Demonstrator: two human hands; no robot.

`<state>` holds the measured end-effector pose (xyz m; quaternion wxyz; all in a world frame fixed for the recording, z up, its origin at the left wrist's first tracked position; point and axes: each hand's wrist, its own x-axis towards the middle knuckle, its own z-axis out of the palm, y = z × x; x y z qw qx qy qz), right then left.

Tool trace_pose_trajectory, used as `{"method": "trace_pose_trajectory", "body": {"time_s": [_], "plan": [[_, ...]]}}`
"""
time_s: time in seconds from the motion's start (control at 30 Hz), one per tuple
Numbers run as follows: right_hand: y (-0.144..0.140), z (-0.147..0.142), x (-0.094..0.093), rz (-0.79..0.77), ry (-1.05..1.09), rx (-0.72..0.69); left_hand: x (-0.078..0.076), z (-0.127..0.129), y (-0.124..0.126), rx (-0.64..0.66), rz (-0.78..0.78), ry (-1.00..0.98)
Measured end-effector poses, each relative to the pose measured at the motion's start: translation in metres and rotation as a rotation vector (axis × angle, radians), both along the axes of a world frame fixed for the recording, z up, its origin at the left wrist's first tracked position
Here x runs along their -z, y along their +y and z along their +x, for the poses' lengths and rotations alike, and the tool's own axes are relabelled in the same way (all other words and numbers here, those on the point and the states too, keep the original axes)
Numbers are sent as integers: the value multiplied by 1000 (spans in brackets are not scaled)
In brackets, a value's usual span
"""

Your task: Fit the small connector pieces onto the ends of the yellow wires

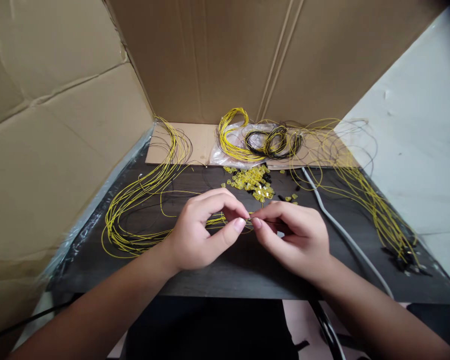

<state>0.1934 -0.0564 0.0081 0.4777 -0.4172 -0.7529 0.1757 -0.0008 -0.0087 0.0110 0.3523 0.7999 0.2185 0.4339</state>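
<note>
Meeting just on the near side of the heap of yellow pieces (pixel 249 178), the left hand (pixel 210 232) and the right hand (pixel 294 235) work above the dark table (pixel 228 280). The left hand's fingers are drawn into a tight pinch on thin strands of the wire bundle (pixel 115 220), a yellow and black loop that sprawls left of the heap. The right hand's fingers are closed tip to tip on the same strands, almost touching the left ones; the exact spot between them is too small to make out. Beyond the heap, a yellow coil (pixel 225 142) and a black coil (pixel 296 145) rest on clear plastic (pixel 218 157) over a cardboard strip (pixel 198 142). Right of the heap, a white cable (pixel 335 223) crosses toward the near edge, and farther right lies a second bundle (pixel 375 207) with black ends (pixel 405 260). Any lettering on the heap's pieces is too small to read.
</note>
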Motion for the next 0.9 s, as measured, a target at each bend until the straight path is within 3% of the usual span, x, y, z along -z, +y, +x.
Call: {"method": "trace_pose_trajectory", "body": {"time_s": [0.4,0.6,0.9], "plan": [[0,0,-2,81,-64,17,-1,2,2,-28,67,14],[2,1,3,182,-149,10,0,1,-1,-59,232,72],[2,2,13,242,-303,49,9,2,2,-232,564,176]]}}
